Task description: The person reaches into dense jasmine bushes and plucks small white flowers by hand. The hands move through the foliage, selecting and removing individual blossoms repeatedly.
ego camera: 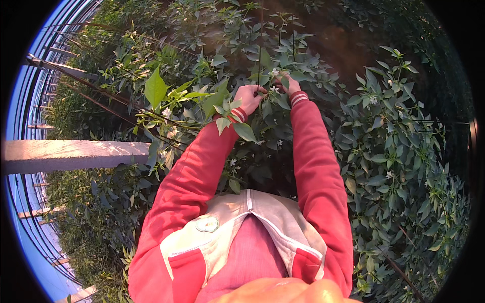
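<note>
Both hands reach forward into a leafy plant with small white flowers, likely a pepper plant. My left hand (249, 98) is at a stem beside a thin dark upright string (260, 57); its fingertips are bent together, but leaves hide what is between them. Just to its right, my right hand (288, 84) is among the upper leaves, its fingers partly behind foliage. A white flower (274, 89) shows between the two hands. Leaves of a nearer shoot (244, 131) overlap my left cuff. Both sleeves are red with striped cuffs.
A thick pale post (75, 155) juts in from the left, with dark wires (102, 91) running from the left into the plants. Dense flowering plants (394, 151) stand on the right. More posts and many lines show along the left rim. Brown soil (337, 45) shows ahead.
</note>
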Action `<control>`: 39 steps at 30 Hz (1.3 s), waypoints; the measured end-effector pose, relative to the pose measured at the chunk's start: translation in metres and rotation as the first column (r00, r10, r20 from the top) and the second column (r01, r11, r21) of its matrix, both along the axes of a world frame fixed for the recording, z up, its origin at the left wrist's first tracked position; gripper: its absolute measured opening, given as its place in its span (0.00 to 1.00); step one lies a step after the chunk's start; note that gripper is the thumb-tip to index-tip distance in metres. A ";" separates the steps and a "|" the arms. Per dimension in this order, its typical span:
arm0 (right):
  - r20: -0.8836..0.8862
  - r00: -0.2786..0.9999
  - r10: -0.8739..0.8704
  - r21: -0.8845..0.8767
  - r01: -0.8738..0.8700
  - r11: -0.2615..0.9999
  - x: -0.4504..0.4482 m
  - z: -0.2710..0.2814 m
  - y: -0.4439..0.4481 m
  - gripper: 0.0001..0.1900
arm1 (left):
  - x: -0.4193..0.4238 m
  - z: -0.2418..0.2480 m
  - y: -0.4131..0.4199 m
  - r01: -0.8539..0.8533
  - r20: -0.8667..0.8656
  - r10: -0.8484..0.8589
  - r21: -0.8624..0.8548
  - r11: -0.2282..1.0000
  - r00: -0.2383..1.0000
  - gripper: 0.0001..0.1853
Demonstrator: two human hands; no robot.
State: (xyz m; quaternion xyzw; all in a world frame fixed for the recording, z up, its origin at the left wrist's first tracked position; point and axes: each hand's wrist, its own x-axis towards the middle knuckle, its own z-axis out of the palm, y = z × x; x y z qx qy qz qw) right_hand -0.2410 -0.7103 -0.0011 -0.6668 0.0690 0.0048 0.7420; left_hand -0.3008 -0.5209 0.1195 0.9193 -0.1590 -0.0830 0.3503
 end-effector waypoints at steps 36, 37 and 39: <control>0.101 0.987 0.125 0.064 -0.132 0.989 -0.045 0.052 0.004 0.14 | 0.008 0.012 -0.021 -0.014 0.204 -0.024 0.185 0.983 0.979 0.13; 0.121 0.987 0.108 0.086 -0.119 0.989 -0.044 0.046 0.006 0.13 | 0.011 0.017 -0.021 -0.002 0.258 -0.065 0.250 0.968 0.964 0.13; 0.153 0.983 0.105 0.169 -0.131 0.977 -0.044 0.036 0.011 0.13 | 0.017 0.027 -0.022 -0.040 0.217 -0.029 0.310 0.950 0.976 0.16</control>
